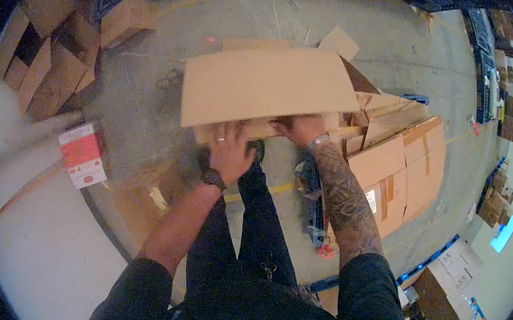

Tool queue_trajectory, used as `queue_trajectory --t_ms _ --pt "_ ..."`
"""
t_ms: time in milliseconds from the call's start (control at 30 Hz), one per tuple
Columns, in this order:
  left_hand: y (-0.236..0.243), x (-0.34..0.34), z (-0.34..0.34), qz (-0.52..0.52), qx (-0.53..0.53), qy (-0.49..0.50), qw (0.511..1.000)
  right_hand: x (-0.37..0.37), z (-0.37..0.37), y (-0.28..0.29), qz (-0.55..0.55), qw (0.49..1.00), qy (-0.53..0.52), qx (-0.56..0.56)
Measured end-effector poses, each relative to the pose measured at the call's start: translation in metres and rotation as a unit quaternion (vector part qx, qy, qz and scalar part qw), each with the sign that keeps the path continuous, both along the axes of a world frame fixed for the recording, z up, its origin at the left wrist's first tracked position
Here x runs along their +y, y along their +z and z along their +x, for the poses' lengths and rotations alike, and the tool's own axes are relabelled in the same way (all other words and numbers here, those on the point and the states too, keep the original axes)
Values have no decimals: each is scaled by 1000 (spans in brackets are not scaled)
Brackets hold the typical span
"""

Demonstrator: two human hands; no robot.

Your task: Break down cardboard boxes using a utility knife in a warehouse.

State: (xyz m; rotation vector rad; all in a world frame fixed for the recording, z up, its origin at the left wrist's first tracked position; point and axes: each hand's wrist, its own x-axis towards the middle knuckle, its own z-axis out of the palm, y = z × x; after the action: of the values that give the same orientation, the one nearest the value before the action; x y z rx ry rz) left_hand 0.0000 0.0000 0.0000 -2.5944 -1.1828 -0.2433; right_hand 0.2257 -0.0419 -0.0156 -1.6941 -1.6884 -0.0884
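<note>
A brown cardboard box (267, 84) is in front of me, its broad top panel tilted and its near edge smeared by motion. My left hand (230, 154) touches the near side below that edge, fingers stretched and thumb apart, fingertips in shadow. It wears a ring and a dark wristband. Closed at the box's near right edge is my right hand (301, 129), its fingers partly hidden under the panel. To the right, flattened cardboard boxes (407, 165) lean in a stack beside my tattooed forearm.
Open cartons (56, 54) pile up at the far left, near a single box (126, 21). A red and white sign (84, 156) stands by a pale surface (70, 234) on my left. A blue pallet (311, 196) edge shows by my right leg. Shelving (440, 301) lines the right.
</note>
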Motion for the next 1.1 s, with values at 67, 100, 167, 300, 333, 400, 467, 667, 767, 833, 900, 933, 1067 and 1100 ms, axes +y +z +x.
queue_trajectory --t_ms 67,100,167,300,333,400,467,667,767,833,900,933,1067,1100 --pt "-6 -6 14 -15 -32 -126 991 9 -11 25 -176 978 -70 -85" --pt "-11 -9 19 -15 -33 -128 991 11 -8 19 -176 978 -72 -85" --pt "-27 -17 30 17 -64 -124 990 12 4 -1 -43 993 -84 -76" --pt "-44 -19 18 22 -89 -122 988 20 -4 0 -50 996 -53 -49" --pt "-46 -17 16 22 -89 -121 988 22 -5 3 -50 996 -53 -49" --pt "-45 -14 13 42 -92 -120 988 25 -3 6 -92 991 -52 -87" --pt "-42 -13 15 29 -91 -125 988 25 1 5 -55 987 -73 -129" --pt "-48 -18 24 27 -95 -111 989 32 4 30 -138 980 -71 -127" --pt "-66 -21 3 40 -41 -82 995 40 -10 53 -170 977 -57 -119" --pt "-67 -31 9 36 -13 -81 996 38 -1 46 -245 962 -56 -106" --pt "-63 -39 10 -76 -73 -82 991 36 -5 33 -1 963 -118 -240" --pt "-58 -38 13 -76 -73 -81 991 36 -3 36 -1 964 -116 -239" --pt "-44 -16 29 -46 -157 -48 985 40 3 51 -59 982 -67 -169" --pt "-42 -13 31 -9 -167 -62 984 40 3 52 -81 983 -67 -153"
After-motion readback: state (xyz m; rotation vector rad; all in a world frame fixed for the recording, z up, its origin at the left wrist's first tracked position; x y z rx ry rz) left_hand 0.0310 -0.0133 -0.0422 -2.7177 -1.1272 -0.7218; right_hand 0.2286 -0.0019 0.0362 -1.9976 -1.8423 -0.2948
